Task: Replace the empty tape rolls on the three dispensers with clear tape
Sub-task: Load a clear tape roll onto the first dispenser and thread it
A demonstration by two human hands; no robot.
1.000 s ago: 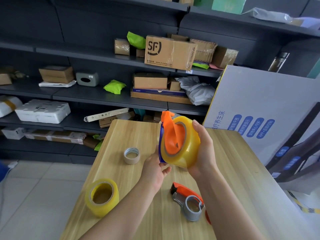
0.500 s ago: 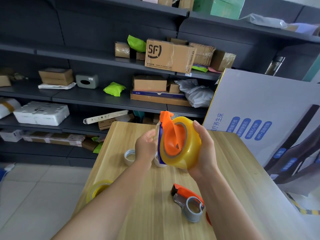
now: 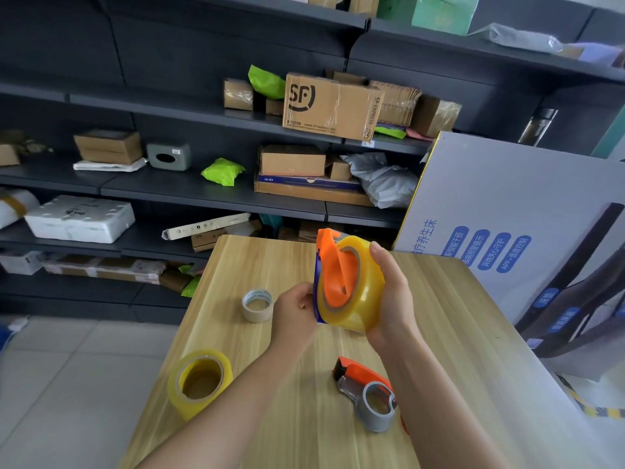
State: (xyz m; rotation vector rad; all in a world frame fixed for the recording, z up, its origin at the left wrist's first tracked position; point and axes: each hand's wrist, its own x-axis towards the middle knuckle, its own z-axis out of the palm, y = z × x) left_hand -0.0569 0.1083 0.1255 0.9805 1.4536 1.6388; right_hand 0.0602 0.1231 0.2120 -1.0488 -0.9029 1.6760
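Note:
Above the table's middle, my right hand (image 3: 392, 292) grips a full clear, yellow-tinted tape roll (image 3: 358, 309) that sits on an orange dispenser (image 3: 334, 272) with a blue side plate. My left hand (image 3: 294, 311) has curled fingers pinching that dispenser's blue left edge. A second full clear roll (image 3: 199, 380) lies near the table's left edge. Another orange and grey dispenser (image 3: 367, 390) lies near me and carries a grey empty core. A loose empty core (image 3: 257, 304) stands left of my left hand.
The wooden table (image 3: 257, 258) ends close on the left above a tiled floor. A large printed carton (image 3: 507, 204) leans at the table's right side. Dark shelves (image 3: 203, 194) with parcels stand behind the table.
My left hand went from below the dispenser out towards the empty core, then came back to the dispenser's left edge. My right hand kept the roll and dispenser nearly still.

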